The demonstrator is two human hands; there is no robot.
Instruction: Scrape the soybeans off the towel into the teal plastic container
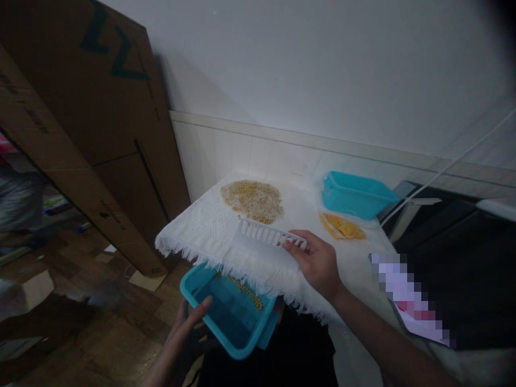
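My right hand (pixel 316 262) grips a white slotted plastic scraper (pixel 264 236) that lies on the white fringed cloth (pixel 201 228) near the table's front edge. A pile of yellow beans (pixel 252 200) sits on the cloth just beyond the scraper. My left hand (pixel 183 336) holds a teal plastic tub (pixel 228 314) below the table edge, tilted, with a few beans (pixel 245 290) inside near its far wall. The thumb lies over the tub's rim.
A second teal tub (pixel 355 194) stands at the back right of the table, with a yellow-orange bag (pixel 344 227) in front of it. A large cardboard sheet (pixel 92 123) leans at the left. A white cable (pixel 447 167) runs across the dark surface at right.
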